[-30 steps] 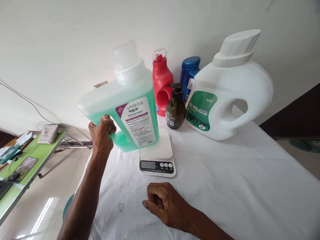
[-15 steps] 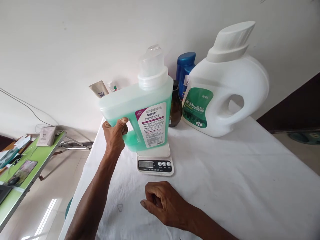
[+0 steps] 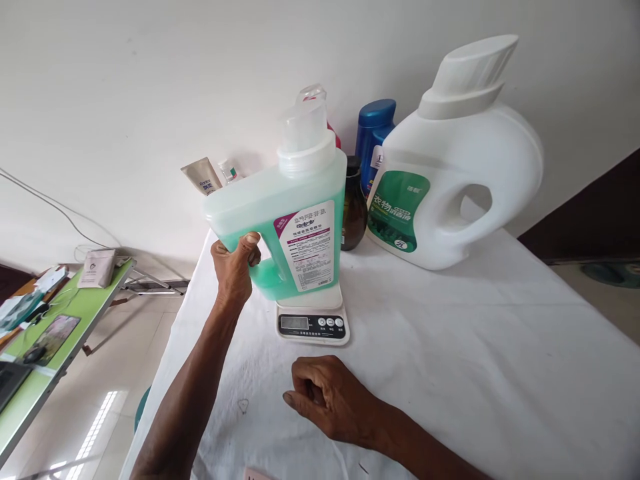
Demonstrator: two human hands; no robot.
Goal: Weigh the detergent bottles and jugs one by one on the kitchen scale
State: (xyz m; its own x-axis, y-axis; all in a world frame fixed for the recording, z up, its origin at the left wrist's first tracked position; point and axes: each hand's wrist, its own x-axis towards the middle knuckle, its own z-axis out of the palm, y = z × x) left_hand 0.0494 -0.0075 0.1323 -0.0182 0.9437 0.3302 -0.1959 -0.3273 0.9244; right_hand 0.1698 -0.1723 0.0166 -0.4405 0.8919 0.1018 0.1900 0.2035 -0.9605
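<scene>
My left hand [image 3: 236, 265] is closed round the handle of a translucent jug of green liquid [image 3: 235, 200], which has a white label and a clear cap. The jug is over the white kitchen scale [image 3: 314, 333] and hides most of its platform; I cannot tell whether its base rests there. The scale's small display is too faint to read. In front of the scale, my right hand [image 3: 333, 403] lies loosely curled on the white cloth [image 3: 430, 347], its thumb pointing left. Nothing shows in its fingers.
To the right stands a big white jug [image 3: 465, 153] with a green label. Behind the green jug are a dark brown bottle [image 3: 354, 213], a blue bottle [image 3: 373, 133], a clear-capped red bottle [image 3: 313, 92] and a tube [image 3: 201, 175]. A green table [image 3: 75, 333] is at left.
The view has shifted slightly. The green jug has shifted a little relative to things behind, so the red bottle shows more. A pinkish edge now appears at the bottom. Both hands keep their poses.
</scene>
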